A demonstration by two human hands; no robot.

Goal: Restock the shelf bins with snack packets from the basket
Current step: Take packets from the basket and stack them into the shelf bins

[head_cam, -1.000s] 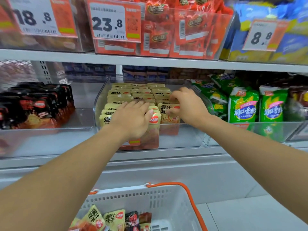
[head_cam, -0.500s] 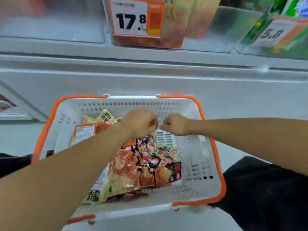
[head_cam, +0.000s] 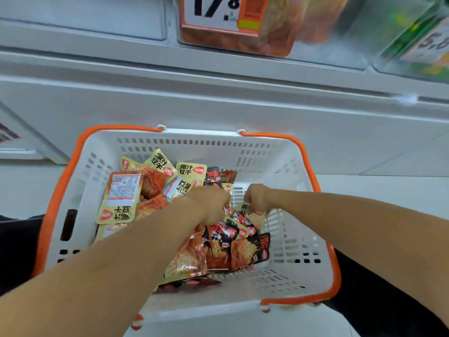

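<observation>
Reaching: both of a person's bare arms stretch down into a white basket [head_cam: 286, 166] with orange handles, seen from above by a head-worn camera.
Basket contents: many snack packets lie heaped in it, yellow packets [head_cam: 192, 171] toward the far left and orange-and-black packets [head_cam: 250, 249] nearer the middle.
Left grip: the left hand [head_cam: 209, 203] is curled into the pile at the centre, knuckles up; its fingers are hidden, so I cannot tell whether it has hold of a packet.
Right grip: the right hand [head_cam: 256, 197] is clenched on the top edge of a yellow packet [head_cam: 251, 214], which hangs just below its fingers.
Packets and hands: the heap lies directly under and around both hands, touching them; the two hands sit close together, just apart.
Shelf: a clear shelf bin [head_cam: 243, 42] with an orange price tag [head_cam: 218, 10] stands above the basket, well away from the hands; it holds orange packets, but how full it is cannot be seen.
Progress: judging by the full heap, much restocking is left; this looks like the picking-up step, with nothing yet on its way to the shelf.
</observation>
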